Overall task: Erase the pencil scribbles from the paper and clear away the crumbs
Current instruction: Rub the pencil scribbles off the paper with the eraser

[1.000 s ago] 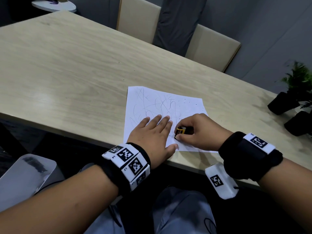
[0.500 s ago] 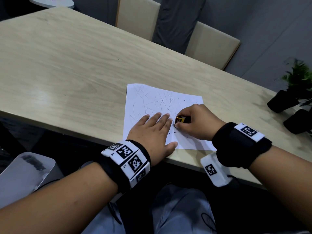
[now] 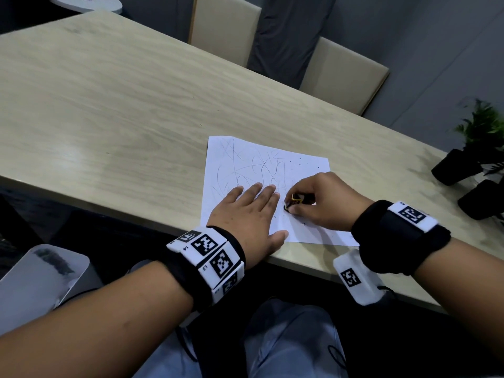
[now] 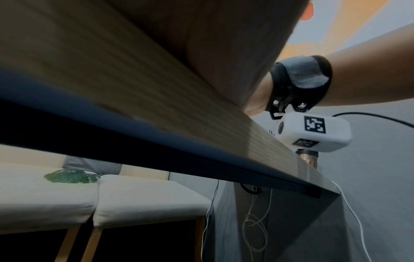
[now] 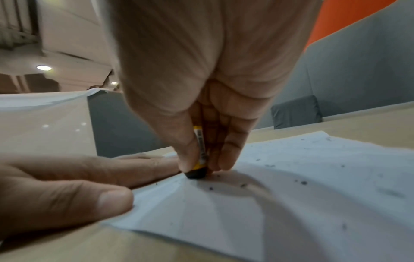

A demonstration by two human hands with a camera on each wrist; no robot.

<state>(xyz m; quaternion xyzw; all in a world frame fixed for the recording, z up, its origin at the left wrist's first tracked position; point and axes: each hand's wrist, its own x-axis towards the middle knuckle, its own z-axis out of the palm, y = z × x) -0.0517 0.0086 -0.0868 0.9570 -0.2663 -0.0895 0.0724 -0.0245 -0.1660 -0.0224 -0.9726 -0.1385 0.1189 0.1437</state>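
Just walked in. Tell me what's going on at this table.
A person seated at the light wooden table is erasing pencil scribbles from a white sheet of paper. The left hand lies flat on the sheet, holding it down. The right hand pinches a small black eraser in a yellow sleeve, its tip pressed to the paper beside the left fingers. Many scribbles remain on the far half, and dark crumbs dot the sheet.

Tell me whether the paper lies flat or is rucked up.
Rucked up. The paper creases and bulges beside the eraser, though the left hand presses it down.
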